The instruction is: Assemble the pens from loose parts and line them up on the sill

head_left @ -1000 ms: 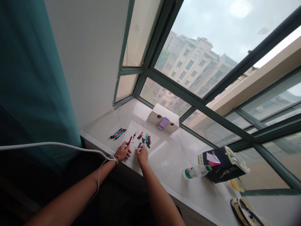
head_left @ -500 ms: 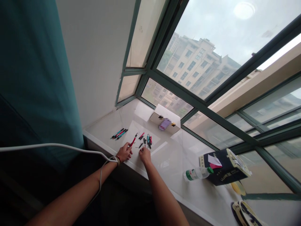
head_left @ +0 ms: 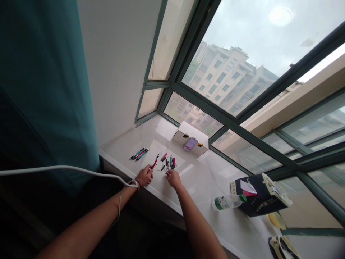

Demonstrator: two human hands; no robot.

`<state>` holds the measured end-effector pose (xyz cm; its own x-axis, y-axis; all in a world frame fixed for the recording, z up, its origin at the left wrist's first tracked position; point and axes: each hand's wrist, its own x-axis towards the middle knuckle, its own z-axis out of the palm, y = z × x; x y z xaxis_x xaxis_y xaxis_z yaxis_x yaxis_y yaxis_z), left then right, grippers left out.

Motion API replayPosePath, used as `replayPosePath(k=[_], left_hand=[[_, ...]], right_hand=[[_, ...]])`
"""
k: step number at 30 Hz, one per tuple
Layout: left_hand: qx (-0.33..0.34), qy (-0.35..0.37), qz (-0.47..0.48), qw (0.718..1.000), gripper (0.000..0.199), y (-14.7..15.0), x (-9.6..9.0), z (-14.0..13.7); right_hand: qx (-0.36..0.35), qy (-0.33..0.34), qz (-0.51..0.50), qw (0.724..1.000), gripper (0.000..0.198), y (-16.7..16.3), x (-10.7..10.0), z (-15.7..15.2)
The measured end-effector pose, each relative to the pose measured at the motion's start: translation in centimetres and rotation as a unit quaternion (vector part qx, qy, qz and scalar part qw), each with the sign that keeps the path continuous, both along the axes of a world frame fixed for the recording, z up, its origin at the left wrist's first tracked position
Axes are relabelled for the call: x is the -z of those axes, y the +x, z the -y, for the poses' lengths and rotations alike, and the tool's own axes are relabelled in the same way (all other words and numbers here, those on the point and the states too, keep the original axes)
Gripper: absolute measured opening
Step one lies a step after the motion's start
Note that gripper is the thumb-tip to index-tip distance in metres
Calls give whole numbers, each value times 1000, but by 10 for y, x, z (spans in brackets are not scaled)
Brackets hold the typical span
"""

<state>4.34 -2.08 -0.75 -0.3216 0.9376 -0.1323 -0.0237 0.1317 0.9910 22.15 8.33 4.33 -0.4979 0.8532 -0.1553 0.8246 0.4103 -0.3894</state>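
Observation:
My left hand is closed around a red pen, which points up and away, with a dark section and a thin tip at its far end. At the near side of a pile of pen parts, my right hand has its fingers pinched together. Whatever lies between those fingertips is too small to make out. The pile mixes black, red and teal pieces with thin pale ones. Several assembled pens, teal, red and black, lie side by side left of the red pen.
A white box stands against the window. To the right are a clear bottle with a green cap, a dark paper bag and a round dark-and-cream object. A white cable runs to my left wrist.
The whole view has shifted slightly. My right hand has moved a little right along the near edge of the pile. My left hand keeps hold of the red pen.

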Motion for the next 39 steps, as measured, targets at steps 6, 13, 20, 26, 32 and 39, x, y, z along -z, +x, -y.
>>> replayPosePath(k=[6,13,20,26,32,39], left_hand=[[9,-4,-14,1000,26,0,-1,0],[10,-10,-25,1000,26,1,-4,0],[31,5,-58,998,28,1,-3,2],[70,18,-73,995,31,-2,-7,4],[73,28,-82,994,31,-3,-8,5],[66,23,-68,995,29,-2,0,3]], right_hand=[[-82,21,57,995,12,-6,-3,2],[-118,23,105,987,10,-14,0,2],[141,-244,-339,897,21,-29,-7,9],[185,-324,-499,782,26,-56,-16,13],[195,-347,-515,759,24,-63,-14,18],[188,-363,-528,744,27,-60,-7,21]])
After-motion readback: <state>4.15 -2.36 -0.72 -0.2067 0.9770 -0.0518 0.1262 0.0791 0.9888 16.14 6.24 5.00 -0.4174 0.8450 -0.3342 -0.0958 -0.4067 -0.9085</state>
